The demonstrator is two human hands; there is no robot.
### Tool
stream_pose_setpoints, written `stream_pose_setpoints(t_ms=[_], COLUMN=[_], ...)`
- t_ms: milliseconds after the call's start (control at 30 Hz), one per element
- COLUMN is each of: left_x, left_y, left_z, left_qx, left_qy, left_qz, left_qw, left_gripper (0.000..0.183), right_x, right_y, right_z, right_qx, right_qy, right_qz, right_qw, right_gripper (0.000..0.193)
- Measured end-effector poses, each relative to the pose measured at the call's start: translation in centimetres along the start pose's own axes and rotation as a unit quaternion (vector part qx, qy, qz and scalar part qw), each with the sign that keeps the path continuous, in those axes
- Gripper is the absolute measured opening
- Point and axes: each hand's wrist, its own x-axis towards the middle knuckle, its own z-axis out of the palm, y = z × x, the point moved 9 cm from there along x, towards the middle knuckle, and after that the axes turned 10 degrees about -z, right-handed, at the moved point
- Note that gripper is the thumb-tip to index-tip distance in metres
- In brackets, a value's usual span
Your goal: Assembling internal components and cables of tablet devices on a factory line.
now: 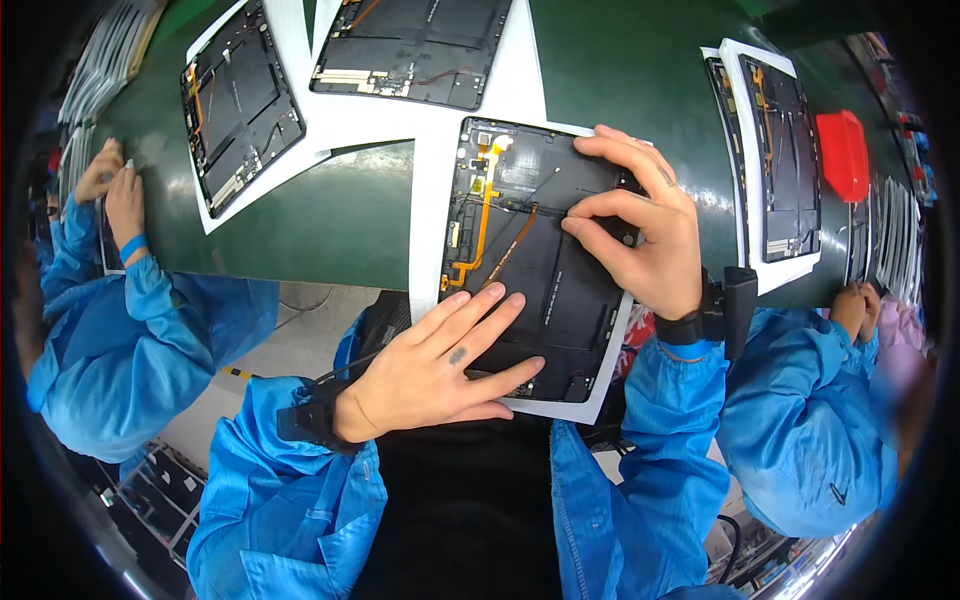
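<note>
Black and matte, an opened tablet back point(545, 270) lies on a white sheet point(428, 230) at the near edge of a dark green conveyor belt point(340, 215), seen from the head camera looking down. The left hand point(440, 365) lies flat on the tablet's lower left part, fingers spread wide, holding nothing — only pressing down. Just beyond its fingertips an orange flex cable point(482, 215) runs up the tablet's left side. The right hand point(640, 225) rests on the tablet's upper right corner, fingers curled close together, thumb and forefinger pinched at a small spot on the black surface; whether they grip anything cannot be told. Both wrists wear black straps over blue sleeves.

Further out from the left hand, two more opened tablets point(240, 100) point(415, 45) lie on white sheets. Beyond the right hand sits another tablet point(775, 155), and past it a red box point(843, 150). A co-worker's hands point(115, 195) rest at the belt's left end — another person in blue stands at the right.
</note>
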Motion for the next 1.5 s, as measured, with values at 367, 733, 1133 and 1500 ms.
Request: stream_pose_setpoints(t_ms=[367,733,1133,1500], left_x=[-0.4,-0.4,-0.1,1.4], left_y=[-0.3,-0.4,-0.5,-0.6], left_z=[1.1,1.4,0.7,-0.2], left_qx=[0.074,0.092,0.043,0.035], left_qy=[0.007,0.005,-0.02,-0.01], left_qz=[0.026,0.039,0.031,-0.043], left_qw=[0.997,0.995,0.998,0.998], left_gripper=[0.058,0.061,0.073,0.071], right_x=[-0.3,-0.4,-0.5,-0.5], right_y=[0.5,0.8,0.7,0.7], right_z=[0.0,0.0,0.0,0.0], right_qx=[0.02,0.018,0.009,0.007], right_qy=[0.019,0.028,0.033,0.03], right_qz=[0.044,0.045,0.046,0.042], right_qw=[0.999,0.998,0.998,0.999], right_gripper=[0.013,0.015,0.016,0.016])
